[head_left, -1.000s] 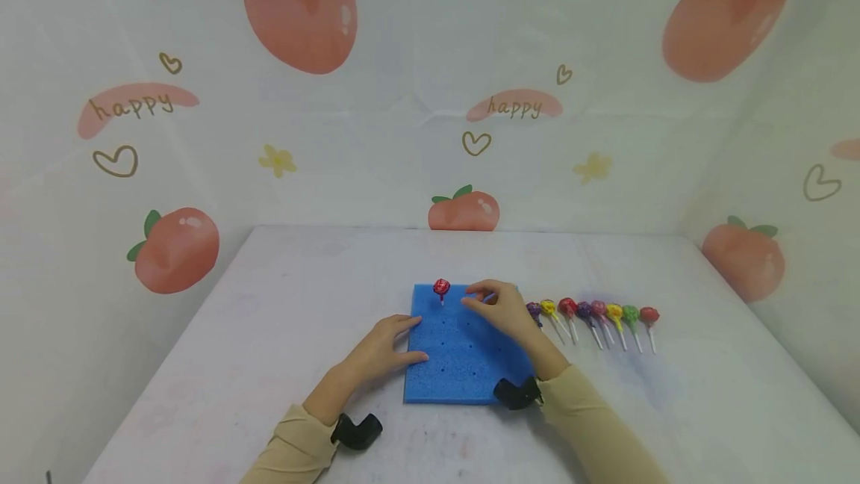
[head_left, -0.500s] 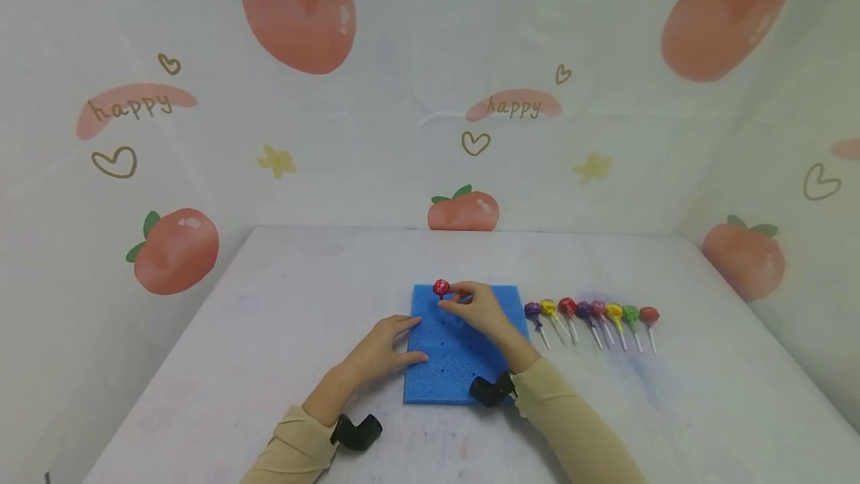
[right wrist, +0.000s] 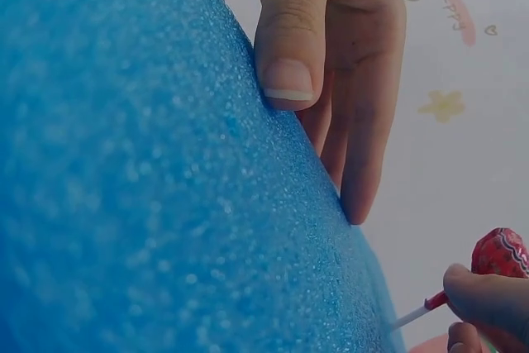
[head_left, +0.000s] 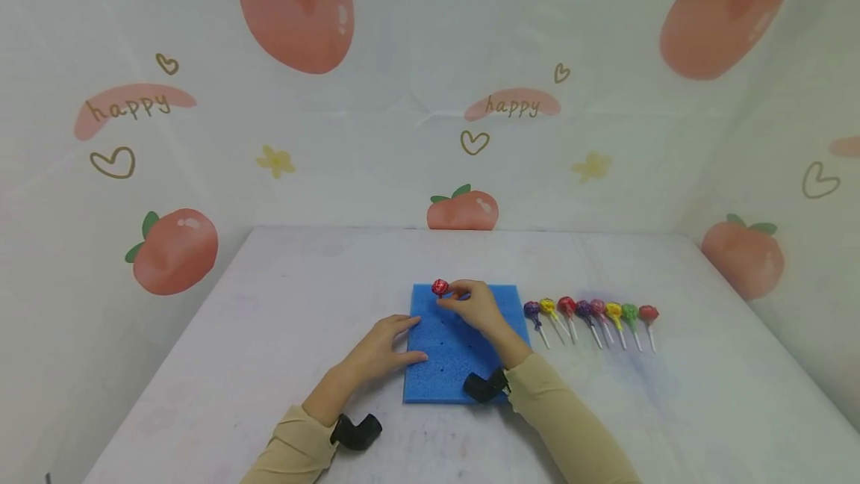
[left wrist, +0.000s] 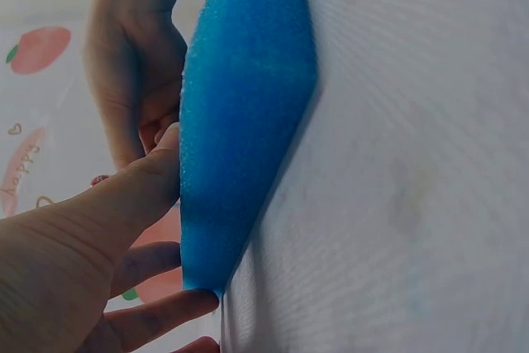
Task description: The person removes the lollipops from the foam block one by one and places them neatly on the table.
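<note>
A blue foam board (head_left: 433,383) with small holes lies on the white table. Near its far left corner a red-wrapped lollipop (head_left: 440,287) stands upright, its white stick running down to the foam in the right wrist view. My right hand (head_left: 478,308) pinches this lollipop just under its head, thumb and index finger at the base of the wrapper (right wrist: 500,252). At the board's left edge rests my left hand (head_left: 376,348), fingers spread. Its thumb lies on the foam's top and its other fingertips touch the side edge, as the left wrist view shows.
Right of the board, a row of several wrapped lollipops (head_left: 596,311) in purple, yellow, red, pink and green lies on the table (head_left: 322,282). Black wrist mounts (head_left: 356,432) sit at both sleeves. A printed cloth backdrop (head_left: 403,58) stands behind the table.
My right hand has moved left across the foam to the red lollipop and taken hold of it. That uncovers the purple lollipop at the row's left end. My left hand stays put.
</note>
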